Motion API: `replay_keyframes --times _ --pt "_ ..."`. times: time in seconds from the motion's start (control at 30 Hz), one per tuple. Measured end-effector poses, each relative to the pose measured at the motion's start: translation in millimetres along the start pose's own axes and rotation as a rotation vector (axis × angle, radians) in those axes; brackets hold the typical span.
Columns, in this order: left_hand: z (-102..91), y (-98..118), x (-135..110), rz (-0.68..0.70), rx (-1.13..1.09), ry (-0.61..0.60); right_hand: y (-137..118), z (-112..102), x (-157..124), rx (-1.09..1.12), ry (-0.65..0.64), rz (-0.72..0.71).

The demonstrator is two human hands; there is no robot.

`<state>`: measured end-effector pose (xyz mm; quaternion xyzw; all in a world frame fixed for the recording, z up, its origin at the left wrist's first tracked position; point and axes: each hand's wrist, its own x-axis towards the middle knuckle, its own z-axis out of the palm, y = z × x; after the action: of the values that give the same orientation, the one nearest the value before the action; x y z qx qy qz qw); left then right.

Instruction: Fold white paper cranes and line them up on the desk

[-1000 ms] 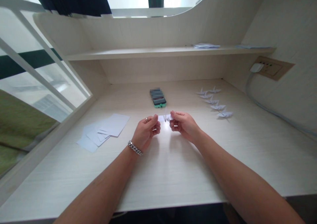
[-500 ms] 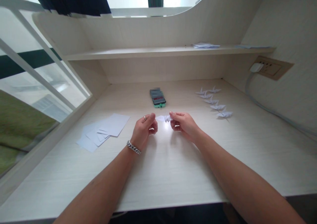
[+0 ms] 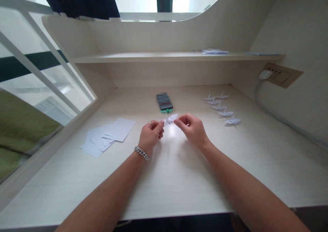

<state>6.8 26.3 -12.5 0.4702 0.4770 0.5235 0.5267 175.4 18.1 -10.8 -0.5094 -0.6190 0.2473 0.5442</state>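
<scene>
A small folded white paper figure (image 3: 169,119) is held just above the pale wooden desk (image 3: 179,177), pinched from both sides. My left hand (image 3: 151,134), with a ring and a metal bracelet on the wrist, grips its left end with closed fingers. My right hand (image 3: 192,129) pinches its right end between thumb and fingertips. Both hands are a little in front of a phone (image 3: 164,103) lying flat on the desk.
A loose pile of white paper sheets (image 3: 107,136) lies to the left. Several folded paper cranes (image 3: 221,108) stand in a row at the right. A shelf (image 3: 176,56) with papers runs above; a wall socket (image 3: 278,75) and cable are at right. A window frame borders the left.
Both hands have shifted slightly away from me and closer together on the paper figure, which now tilts up to the right. The view has tipped down a little.
</scene>
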Motion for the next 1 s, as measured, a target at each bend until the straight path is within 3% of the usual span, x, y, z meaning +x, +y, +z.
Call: replay_keyframes --times 0.1,0.37,0.87,1.0 --pt "0.4 -1.2 -0.1 0.012 0.02 -0.02 -5.9 6.8 -6.5 -0.091 -0.05 -0.099" --pt "-1.7 -5.9 0.9 0.041 0.071 -0.109 1.5 8.9 -5.7 -0.196 -0.029 -0.114" --pt "-3.7 -2.3 -0.9 0.058 0.103 -0.184 6.7 4.5 0.9 -0.293 0.106 -0.032" --pt "-5.4 -2.0 -2.1 0.121 0.293 -0.239 13.1 0.0 5.3 -0.32 0.172 0.001"
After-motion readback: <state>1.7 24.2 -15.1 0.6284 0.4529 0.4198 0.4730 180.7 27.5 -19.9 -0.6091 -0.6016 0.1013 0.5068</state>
